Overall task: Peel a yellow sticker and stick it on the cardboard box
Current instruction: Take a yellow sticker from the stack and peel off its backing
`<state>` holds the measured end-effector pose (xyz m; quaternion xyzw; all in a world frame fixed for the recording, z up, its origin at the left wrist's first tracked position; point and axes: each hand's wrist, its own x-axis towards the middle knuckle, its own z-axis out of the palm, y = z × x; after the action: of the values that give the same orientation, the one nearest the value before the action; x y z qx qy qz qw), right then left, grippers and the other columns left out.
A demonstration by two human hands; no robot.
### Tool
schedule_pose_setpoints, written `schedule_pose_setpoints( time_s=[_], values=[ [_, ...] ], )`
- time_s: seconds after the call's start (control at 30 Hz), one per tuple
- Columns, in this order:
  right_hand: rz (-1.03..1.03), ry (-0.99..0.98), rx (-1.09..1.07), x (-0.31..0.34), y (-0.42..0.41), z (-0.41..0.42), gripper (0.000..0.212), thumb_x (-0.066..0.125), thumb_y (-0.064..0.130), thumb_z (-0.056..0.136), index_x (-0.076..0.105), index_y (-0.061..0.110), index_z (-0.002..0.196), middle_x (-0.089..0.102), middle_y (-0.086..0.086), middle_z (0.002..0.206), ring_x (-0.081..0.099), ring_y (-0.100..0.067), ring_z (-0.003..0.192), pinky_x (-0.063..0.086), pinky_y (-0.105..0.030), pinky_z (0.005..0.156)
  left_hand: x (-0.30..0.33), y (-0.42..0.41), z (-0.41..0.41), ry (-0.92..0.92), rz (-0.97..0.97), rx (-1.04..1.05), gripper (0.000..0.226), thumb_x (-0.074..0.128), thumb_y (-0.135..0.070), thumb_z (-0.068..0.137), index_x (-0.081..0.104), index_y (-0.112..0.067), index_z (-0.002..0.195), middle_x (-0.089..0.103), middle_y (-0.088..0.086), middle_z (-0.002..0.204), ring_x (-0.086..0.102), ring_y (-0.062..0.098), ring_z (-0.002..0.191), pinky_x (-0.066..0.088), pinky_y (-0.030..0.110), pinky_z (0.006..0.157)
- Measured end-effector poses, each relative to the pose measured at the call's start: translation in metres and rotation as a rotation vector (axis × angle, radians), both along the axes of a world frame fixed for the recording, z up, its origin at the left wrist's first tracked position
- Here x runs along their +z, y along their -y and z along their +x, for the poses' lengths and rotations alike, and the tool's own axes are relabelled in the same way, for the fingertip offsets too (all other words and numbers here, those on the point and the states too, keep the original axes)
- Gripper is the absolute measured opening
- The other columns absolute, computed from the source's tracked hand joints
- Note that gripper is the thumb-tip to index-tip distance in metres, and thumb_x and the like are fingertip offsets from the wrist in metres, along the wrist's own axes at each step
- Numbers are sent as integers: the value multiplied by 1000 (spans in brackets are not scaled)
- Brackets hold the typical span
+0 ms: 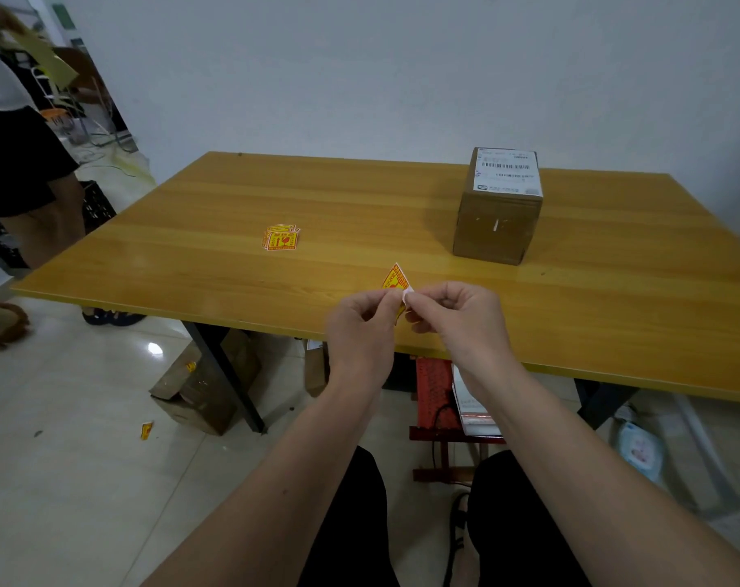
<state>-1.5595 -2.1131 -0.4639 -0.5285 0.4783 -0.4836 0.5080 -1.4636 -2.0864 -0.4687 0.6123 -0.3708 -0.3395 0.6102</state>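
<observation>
Together, left hand (362, 328) and right hand (465, 317) pinch a yellow sticker (396, 280) over the table's near edge (275, 328); cardboard box (497, 224) stands beyond, bare wood between.

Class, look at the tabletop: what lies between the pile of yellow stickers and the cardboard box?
Nothing: in the head view, the table is bare wood between the sticker pile and the cardboard box.

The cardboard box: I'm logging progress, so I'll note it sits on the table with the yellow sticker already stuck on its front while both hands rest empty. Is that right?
Not quite. The head view shows the cardboard box on the table, but the yellow sticker is not on it: both hands, left and right, hold it near the table's front edge, pinching at its white backing.
</observation>
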Motion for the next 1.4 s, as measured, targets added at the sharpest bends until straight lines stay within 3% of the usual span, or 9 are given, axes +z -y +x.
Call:
schedule_pose_setpoints(
  time_s=[0.2,0.33,0.53,0.63,1.1,1.23,1.4],
  values=[
    [24,-17,-5,2,0,-3,10,71,11,80,71,10,69,67,0,64,61,-4,58,51,-18,57,-1,2,4,-21,38,25,13,61,-20,90,73,-15,91,66,-13,75,57,-4,66,45,5,59],
    [32,-16,-11,2,1,-3,12,69,9,81,70,11,69,68,0,67,62,-7,61,51,-19,59,-2,2,5,-56,42,55,13,61,-20,90,73,-17,86,68,-11,75,59,-5,66,44,-1,56],
    [44,-16,-12,0,1,-3,12,69,9,82,70,10,70,70,-4,72,63,-10,65,52,-22,62,0,0,6,-141,55,96,15,63,-18,89,69,-22,76,65,-11,71,57,-8,56,45,15,64],
    [48,-3,-17,-1,2,-3,11,68,8,82,70,8,71,70,-5,71,63,-9,63,51,-21,61,0,-1,6,-148,70,110,11,62,-19,89,71,-16,84,62,-11,68,55,-8,53,43,15,63],
    [42,-19,-55,-3,4,-6,13,69,11,82,69,14,70,68,-6,73,60,-13,65,50,-24,62,-2,0,12,-194,129,221,13,63,-25,88,63,-26,75,60,-9,79,53,5,72,45,20,64],
    [43,-20,-63,-4,6,-8,16,68,11,83,67,15,68,68,-6,74,60,-13,66,50,-24,62,-4,4,15,-191,147,251,6,63,-25,88,64,-22,83,60,-10,81,54,7,76,47,24,69],
    [45,-8,-81,-5,8,-10,16,68,11,83,68,16,68,67,-4,73,59,-13,65,50,-24,63,-7,8,22,-198,163,275,3,64,-24,88,65,-22,86,61,-9,83,59,16,93,50,33,88]
  ],
)
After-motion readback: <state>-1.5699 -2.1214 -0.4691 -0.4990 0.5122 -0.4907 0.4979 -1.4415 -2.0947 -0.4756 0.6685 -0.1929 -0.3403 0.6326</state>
